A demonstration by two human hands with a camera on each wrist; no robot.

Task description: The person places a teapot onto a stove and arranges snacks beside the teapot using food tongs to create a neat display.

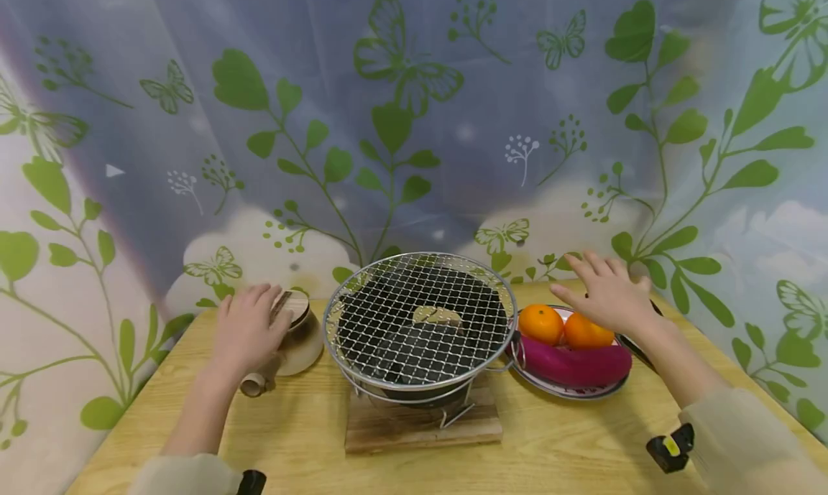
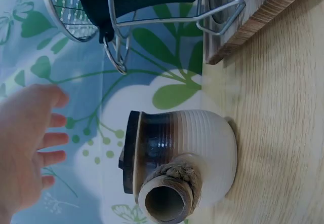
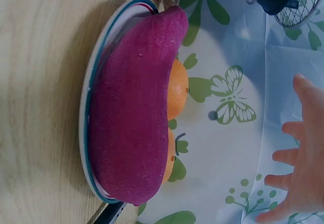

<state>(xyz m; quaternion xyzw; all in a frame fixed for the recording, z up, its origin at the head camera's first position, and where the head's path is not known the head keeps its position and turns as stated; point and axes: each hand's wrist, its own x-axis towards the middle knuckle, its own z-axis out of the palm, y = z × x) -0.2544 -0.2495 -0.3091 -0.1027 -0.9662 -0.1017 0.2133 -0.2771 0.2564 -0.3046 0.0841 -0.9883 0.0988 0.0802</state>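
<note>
My left hand [image 1: 249, 330] hovers with fingers spread loosely over a ceramic teapot [image 1: 304, 348] and holds nothing. The left wrist view shows this teapot [image 2: 207, 133] upright, with a dark lid and a rope-wrapped hollow side handle [image 2: 167, 203]; a gap separates the hand from the lid. My right hand [image 1: 611, 294], fingers spread and holding nothing, is above a plate [image 1: 569, 392]. On that plate lie a purple sweet potato [image 1: 563, 362] and two oranges [image 1: 540, 325]. In the right wrist view, the sweet potato [image 3: 131, 107] stands in front of the oranges [image 3: 177, 89].
Between the hands stands a round tabletop grill with a wire mesh [image 1: 420, 337] on a wooden board [image 1: 420, 437]. Dark pieces and one pale piece [image 1: 438, 315] show under the mesh. A dark-handled thing [image 3: 109, 214] lies beside the plate. A printed curtain [image 1: 414, 157] hangs behind.
</note>
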